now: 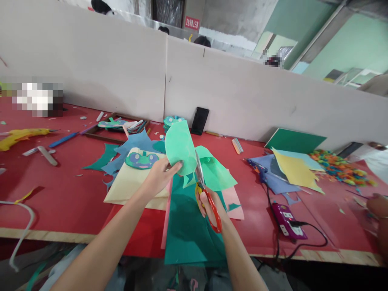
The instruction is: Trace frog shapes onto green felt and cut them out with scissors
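My left hand (pixel 162 176) pinches a light green sheet (pixel 180 147) by its lower edge, holding it up above the table. Red and yellow scissors (pixel 209 204) are in my right hand (pixel 212 202), their blades up against the sheet's right edge. More light green paper (pixel 215 171) hangs to the right of the blades. Below my hands lie dark green sheets (pixel 190 238) and a pink sheet (pixel 238 202). Left of the held sheet, a green frog-face cutout (pixel 142 159) rests on cream sheets (pixel 121 188).
Behind stand a black phone (pixel 200 120) and a white partition (pixel 121 72). To the right are a blue glue gun (pixel 257 167), a purple power strip (pixel 287 222) with cords, and a yellow sheet (pixel 292 167). A yellow glue gun (pixel 22 137) lies left. Another person's hand (pixel 378 206) shows at far right.
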{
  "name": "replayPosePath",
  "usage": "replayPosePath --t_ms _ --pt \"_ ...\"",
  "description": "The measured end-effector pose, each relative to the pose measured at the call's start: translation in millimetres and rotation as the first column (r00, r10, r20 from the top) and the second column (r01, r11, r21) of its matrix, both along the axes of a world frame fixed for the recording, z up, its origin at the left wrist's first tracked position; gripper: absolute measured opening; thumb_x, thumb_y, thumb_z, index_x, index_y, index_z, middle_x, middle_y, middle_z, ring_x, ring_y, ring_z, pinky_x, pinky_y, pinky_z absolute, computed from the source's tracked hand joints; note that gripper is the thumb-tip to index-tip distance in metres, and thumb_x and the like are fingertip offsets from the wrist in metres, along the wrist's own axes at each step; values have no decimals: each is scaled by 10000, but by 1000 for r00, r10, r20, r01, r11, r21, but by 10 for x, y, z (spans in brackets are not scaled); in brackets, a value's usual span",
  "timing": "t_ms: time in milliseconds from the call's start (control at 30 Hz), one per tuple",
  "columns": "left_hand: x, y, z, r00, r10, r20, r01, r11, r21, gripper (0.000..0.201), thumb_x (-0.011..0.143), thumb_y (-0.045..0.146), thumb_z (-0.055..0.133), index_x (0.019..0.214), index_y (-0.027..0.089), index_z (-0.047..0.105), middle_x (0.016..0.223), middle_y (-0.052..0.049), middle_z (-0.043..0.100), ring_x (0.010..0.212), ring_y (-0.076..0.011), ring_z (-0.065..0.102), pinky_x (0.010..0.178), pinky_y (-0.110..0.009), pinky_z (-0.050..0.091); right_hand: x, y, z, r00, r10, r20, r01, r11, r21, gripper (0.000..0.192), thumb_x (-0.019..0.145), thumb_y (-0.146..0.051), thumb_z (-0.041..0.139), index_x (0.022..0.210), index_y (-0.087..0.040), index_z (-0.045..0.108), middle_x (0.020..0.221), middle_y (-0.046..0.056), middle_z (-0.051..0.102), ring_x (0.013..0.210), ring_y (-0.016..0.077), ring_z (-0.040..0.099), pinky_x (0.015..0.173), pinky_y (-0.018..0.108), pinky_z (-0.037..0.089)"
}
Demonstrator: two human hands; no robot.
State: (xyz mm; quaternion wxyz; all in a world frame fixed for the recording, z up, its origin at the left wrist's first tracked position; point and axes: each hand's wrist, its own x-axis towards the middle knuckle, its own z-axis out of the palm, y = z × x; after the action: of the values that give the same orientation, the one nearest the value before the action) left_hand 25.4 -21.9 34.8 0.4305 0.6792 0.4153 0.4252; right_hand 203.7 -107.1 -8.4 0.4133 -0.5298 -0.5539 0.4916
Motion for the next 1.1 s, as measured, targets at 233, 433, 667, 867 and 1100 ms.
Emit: replayPosePath --t_ms 233,433,667,867,1100 --pt "-12 -8 40 998 47 -43 -45 998 49 274 810 411 468 761 169 589 750 -6 644 688 -154 581 622 -244 459 -11 -9 8 1000 1 4 -1 1000 6 477 780 -684 412 719 -211 396 457 -84 321 338 56 297 323 195 274" --pt "11 -15 26 995 100 9 -100 993 58 274 806 421 471 778 175 588 746 -8 642 691 -160 582 616 -252 465 -33 -6 -18 1000 6 -12 -6 1000 -12 471 780 -680 421 725 -213 384 459 -92 315 328 53 291 320 196 270" --pt "96 -76 19 994 105 7 -105 994 -24 264 809 407 483 745 174 589 682 -8 667 646 -172 631 641 -275 488 -48 12 -73 998 -4 65 1 998 56 465 790 -670 415 739 -208 392 505 -80 319 380 56 275 363 204 253" --pt "106 -108 49 992 91 -84 -88 995 37 281 817 411 470 733 180 605 699 -19 695 680 -198 650 650 -285 482 -63 14 -66 1000 24 -6 -24 999 40 547 731 -755 375 795 -213 412 546 -67 338 409 74 318 391 222 324" --pt "106 -127 55 990 31 -137 -24 999 48 301 838 395 453 702 183 618 681 -25 709 660 -195 655 628 -271 464 -40 2 -22 999 39 1 -39 999 31 494 773 -707 380 800 -215 422 535 -64 349 413 78 334 396 221 339"
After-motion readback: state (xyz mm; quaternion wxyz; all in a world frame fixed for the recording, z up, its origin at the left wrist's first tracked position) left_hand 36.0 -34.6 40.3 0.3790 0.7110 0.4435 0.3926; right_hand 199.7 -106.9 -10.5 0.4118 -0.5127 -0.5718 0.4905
